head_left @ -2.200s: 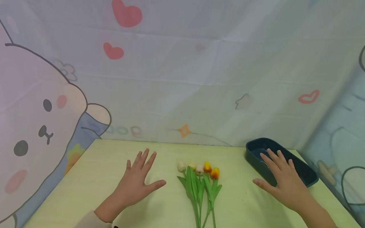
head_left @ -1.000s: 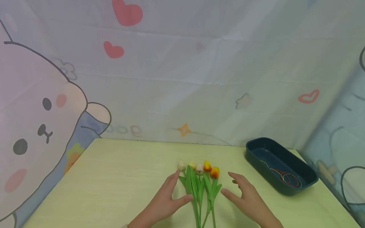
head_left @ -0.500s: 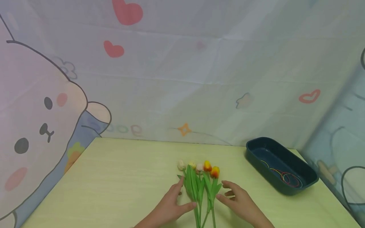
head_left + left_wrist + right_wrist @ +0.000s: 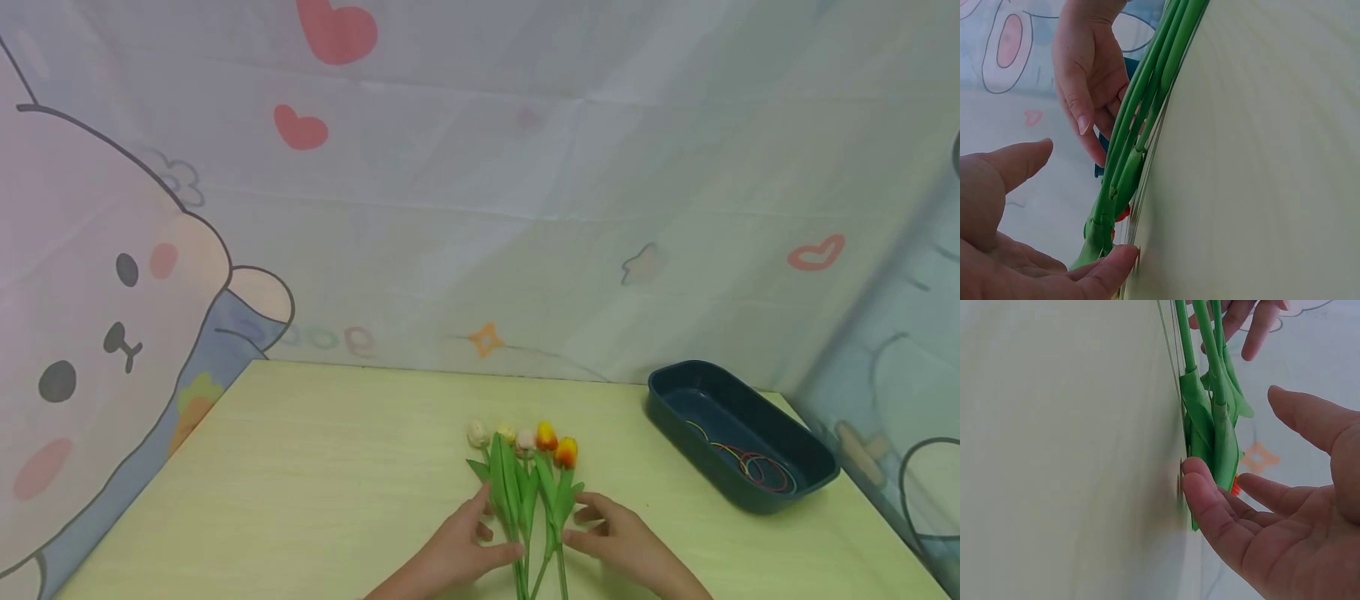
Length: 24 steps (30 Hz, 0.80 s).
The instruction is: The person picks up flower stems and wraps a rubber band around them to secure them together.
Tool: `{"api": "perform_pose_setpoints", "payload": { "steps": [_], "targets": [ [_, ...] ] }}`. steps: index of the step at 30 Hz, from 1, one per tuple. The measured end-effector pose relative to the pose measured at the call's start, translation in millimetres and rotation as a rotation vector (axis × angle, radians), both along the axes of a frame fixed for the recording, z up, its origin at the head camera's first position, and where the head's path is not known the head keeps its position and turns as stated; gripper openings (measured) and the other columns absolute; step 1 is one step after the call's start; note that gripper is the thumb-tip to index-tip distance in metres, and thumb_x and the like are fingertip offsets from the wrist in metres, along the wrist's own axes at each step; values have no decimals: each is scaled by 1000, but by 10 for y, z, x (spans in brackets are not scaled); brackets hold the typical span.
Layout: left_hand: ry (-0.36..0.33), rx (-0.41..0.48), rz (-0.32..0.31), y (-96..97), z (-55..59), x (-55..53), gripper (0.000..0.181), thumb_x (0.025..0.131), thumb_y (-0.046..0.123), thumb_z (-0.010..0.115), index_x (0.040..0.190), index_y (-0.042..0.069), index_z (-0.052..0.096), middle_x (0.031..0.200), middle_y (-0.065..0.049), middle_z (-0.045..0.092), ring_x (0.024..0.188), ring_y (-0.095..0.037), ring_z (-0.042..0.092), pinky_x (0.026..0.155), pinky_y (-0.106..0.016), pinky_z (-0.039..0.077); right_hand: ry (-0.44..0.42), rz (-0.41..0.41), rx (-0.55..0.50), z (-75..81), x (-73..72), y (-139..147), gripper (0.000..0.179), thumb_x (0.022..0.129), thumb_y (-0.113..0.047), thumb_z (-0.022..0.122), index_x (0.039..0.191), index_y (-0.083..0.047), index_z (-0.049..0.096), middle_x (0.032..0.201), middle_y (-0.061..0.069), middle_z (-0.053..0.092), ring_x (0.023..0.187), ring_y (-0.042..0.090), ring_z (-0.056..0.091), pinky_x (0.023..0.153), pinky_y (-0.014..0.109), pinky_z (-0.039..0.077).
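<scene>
Five tulips (image 4: 498,483) lying on bench (image 4: 337,467), blooms toward backdrop (image 4: 465,183), stems toward person. Left hand (image 4: 467,543) at left edge of tulips, right hand (image 4: 621,542) at right edge. Both hands released, fingers loosely bent, thumbs apart from fingers; fingertips close to leaves, contact unclear. Blue tray (image 4: 720,414) well apart, far right on bench, thin coloured bands (image 4: 744,459) inside. Backdrop bears hearts, cartoon animal.
</scene>
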<state>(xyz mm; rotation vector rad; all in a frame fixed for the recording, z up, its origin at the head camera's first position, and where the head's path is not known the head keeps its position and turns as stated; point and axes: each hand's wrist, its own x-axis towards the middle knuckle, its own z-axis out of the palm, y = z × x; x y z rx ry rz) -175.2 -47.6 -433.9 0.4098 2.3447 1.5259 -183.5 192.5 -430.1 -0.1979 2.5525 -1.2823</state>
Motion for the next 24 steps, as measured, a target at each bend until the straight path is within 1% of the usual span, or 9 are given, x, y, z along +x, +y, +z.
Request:
{"api": "perform_pose_setpoints", "payload": {
  "steps": [2, 5, 8, 13, 18, 21, 24],
  "targets": [
    [-15, 6, -1, 16, -4, 3, 94, 75, 36, 72, 145, 11, 14, 119, -16, 48, 92, -25, 51, 59, -32, 50, -21, 15, -18, -6, -6, -4, 64, 80, -37, 65, 127, 2, 44, 109, 12, 59, 88, 24, 57, 71, 39, 51],
    [-35, 9, 4, 39, -14, 4, 96, 74, 33, 73, 144, 6, 13, 119, -17, 48, 91, -24, 52, 60, -34, 51, -43, 28, -49, -21, -7, -6, 64, 79, -35, 66, 128, 1, 43, 110, 13, 58, 88, 23, 57, 72, 37, 51],
    [-57, 16, 9, 68, -30, -2, 96, 73, 30, 74, 144, 5, 14, 118, -17, 50, 89, -23, 53, 61, -35, 52, -35, 42, -69, -51, -18, -7, 66, 78, -32, 69, 129, 1, 43, 111, 15, 58, 87, 22, 57, 69, 36, 51],
    [-66, 45, 11, 123, -70, -21, 90, 70, 23, 77, 141, 11, 25, 109, -11, 54, 83, -21, 53, 60, -34, 50, -21, 54, -95, -77, -29, -28, 68, 75, -26, 73, 128, 3, 42, 110, 18, 57, 84, 21, 59, 62, 34, 50],
    [-71, 46, 24, 176, -98, -27, 85, 67, 20, 79, 137, 12, 33, 102, -6, 56, 79, -18, 54, 60, -30, 49, -19, 65, -124, -90, -29, -70, 65, 74, -16, 72, 127, 6, 43, 110, 21, 56, 85, 23, 60, 63, 33, 51],
    [-90, 66, 26, 203, -106, -36, 82, 67, 16, 79, 135, 11, 34, 99, -6, 56, 77, -17, 56, 59, -30, 51, -16, 57, -126, -108, -38, -98, 62, 74, -13, 71, 126, 6, 43, 110, 21, 56, 85, 23, 60, 62, 32, 51],
    [-109, 91, 27, 226, -112, -45, 80, 67, 12, 78, 134, 12, 34, 97, -6, 56, 76, -17, 57, 60, -31, 52, -19, 28, -116, -119, -48, -129, 61, 73, -11, 71, 126, 4, 45, 108, 18, 56, 84, 21, 59, 60, 30, 50]
  ]
}}
